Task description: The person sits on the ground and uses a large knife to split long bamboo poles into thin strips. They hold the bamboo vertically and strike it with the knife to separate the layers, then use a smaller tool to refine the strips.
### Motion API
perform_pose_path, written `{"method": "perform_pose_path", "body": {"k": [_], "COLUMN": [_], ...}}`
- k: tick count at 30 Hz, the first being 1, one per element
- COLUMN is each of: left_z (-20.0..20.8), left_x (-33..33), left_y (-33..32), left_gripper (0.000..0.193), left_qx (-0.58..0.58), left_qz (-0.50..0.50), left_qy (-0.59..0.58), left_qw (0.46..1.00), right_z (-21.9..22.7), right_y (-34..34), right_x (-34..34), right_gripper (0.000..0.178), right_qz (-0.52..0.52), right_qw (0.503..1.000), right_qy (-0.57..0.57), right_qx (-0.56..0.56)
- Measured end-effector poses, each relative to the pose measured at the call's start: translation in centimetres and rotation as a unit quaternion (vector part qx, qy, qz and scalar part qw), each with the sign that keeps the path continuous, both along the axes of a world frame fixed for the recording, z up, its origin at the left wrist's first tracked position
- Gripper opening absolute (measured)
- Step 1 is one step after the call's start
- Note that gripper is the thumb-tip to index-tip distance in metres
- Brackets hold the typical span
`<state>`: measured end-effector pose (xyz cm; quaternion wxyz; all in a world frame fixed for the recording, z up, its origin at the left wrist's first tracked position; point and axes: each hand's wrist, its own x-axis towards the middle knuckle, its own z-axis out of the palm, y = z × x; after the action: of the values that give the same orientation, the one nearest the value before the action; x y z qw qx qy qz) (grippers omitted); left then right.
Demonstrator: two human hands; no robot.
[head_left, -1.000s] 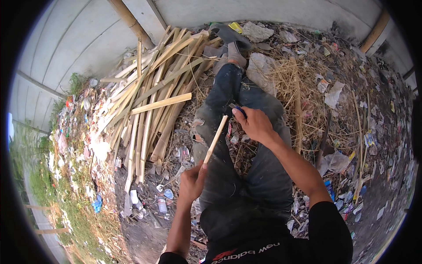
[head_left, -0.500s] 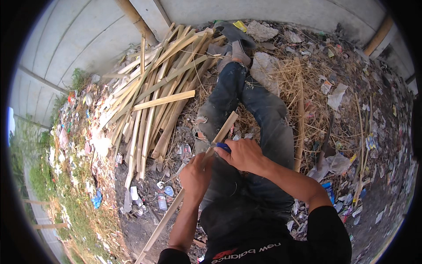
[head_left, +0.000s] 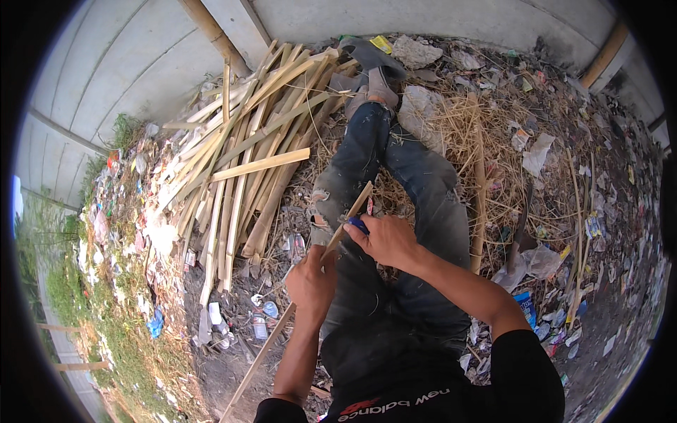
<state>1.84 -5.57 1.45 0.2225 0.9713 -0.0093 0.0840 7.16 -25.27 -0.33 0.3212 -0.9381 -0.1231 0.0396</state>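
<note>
A long, narrow bamboo strip (head_left: 262, 357) runs slantwise from the lower left up over my lap, its top end above my right knuckles. My left hand (head_left: 310, 282) is closed around the strip partway along. Just above it, my right hand (head_left: 386, 242) is closed on a small blue-handled knife (head_left: 358, 225), held against the strip's upper part. Its blade is mostly hidden. Both hands are over my outstretched legs in worn dark trousers (head_left: 434, 190), torn at the left knee.
Left of my legs lies a heap of split bamboo strips (head_left: 261, 166). Dry straw-like shavings (head_left: 455, 141) and a bamboo pole (head_left: 479, 183) lie to the right. A long dark blade-like tool (head_left: 520, 229) rests farther right among scattered litter. A concrete wall (head_left: 395, 20) stands beyond my feet.
The strip looks rotated, showing a narrower face now. My right hand and the knife have shifted slightly; my left hand keeps its grip in nearly the same place.
</note>
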Motion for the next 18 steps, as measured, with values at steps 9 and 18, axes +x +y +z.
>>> {"method": "perform_pose_path", "body": {"k": [9,18], "left_z": [1.2,3.5], "left_x": [-1.3,1.6], "left_y": [2.5,-0.4], "left_gripper": [0.016,0.022], "left_qx": [0.011,0.088], "left_qz": [-0.033,-0.281], "left_qy": [-0.046,-0.047], "left_qw": [0.998,0.955], "right_z": [-1.4,4.5], "right_y": [-11.2,-6.6], "right_x": [6.6,-0.1], "right_gripper": [0.059,0.030], "right_qz": [-0.208,0.156], "right_qw": [0.978,0.963], "right_qy": [-0.010,-0.209], "right_qx": [0.022,0.061]}}
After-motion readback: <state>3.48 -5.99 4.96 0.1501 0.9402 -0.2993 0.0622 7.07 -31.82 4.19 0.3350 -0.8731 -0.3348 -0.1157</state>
